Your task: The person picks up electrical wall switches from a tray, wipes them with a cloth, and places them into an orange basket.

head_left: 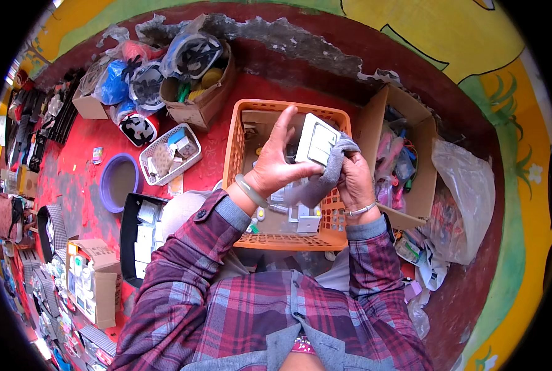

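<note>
A white wall switch plate with wide rocker keys is held up over an orange plastic basket. Folded over its right side is a grey cloth, pinched in the closed fingers of my right hand. My left hand is open at the plate's left, fingers pointing up and apart. Its thumb reaches along the plate's lower edge and seems to touch it. Inside the basket, below my hands, lie several white and grey switch or socket pieces and small loose parts.
Right of the basket stands an open cardboard box of bagged items, beside a clear plastic bag. To the left are a small white basket, a purple basin and a black box of white boxes. Filled cartons line the wall.
</note>
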Demonstrator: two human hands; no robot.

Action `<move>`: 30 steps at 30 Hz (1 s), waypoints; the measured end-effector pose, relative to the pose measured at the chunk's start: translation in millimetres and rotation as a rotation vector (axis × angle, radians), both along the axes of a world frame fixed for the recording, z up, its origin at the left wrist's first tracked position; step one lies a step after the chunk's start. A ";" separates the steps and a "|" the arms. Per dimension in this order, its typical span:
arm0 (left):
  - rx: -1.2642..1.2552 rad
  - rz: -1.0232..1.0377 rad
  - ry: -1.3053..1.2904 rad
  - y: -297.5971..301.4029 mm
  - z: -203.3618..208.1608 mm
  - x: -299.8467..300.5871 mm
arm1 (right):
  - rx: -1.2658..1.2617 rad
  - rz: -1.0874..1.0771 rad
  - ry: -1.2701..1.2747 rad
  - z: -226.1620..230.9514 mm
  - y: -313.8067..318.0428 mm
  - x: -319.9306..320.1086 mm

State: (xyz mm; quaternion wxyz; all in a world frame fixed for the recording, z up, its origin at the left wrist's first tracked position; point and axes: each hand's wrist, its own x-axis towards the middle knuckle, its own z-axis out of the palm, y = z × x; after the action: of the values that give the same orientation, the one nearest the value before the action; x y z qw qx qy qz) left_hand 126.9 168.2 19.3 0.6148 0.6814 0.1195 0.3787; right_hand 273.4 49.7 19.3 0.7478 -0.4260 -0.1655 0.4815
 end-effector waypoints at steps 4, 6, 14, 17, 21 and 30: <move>-0.450 -0.247 -0.139 -10.6 -1.4 7.0 | -0.002 -0.072 -0.027 1.5 2.6 -10.7; -0.468 -0.310 -0.104 -13.3 -21.1 6.8 | -0.016 0.001 -0.052 0.2 0.9 -14.5; -0.833 -0.304 -0.378 4.7 12.3 -4.6 | -0.080 0.067 -0.075 -4.9 -2.8 -15.6; -0.800 -0.262 -0.311 14.5 23.9 -9.5 | 0.210 -0.074 -0.195 2.5 -4.1 -3.6; -0.861 -0.357 -0.288 15.0 20.3 -12.7 | 0.366 0.020 -0.289 24.0 -6.2 3.2; -1.014 -0.422 -0.060 -3.8 10.6 -4.0 | 0.121 0.183 -0.825 -4.9 -6.1 -7.1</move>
State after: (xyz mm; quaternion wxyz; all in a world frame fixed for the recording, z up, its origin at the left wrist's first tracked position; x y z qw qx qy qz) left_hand 122.9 164.4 29.9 0.9318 0.2978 0.1303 0.1613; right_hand 266.2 43.6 14.4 0.5969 -0.5219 -0.5157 0.3245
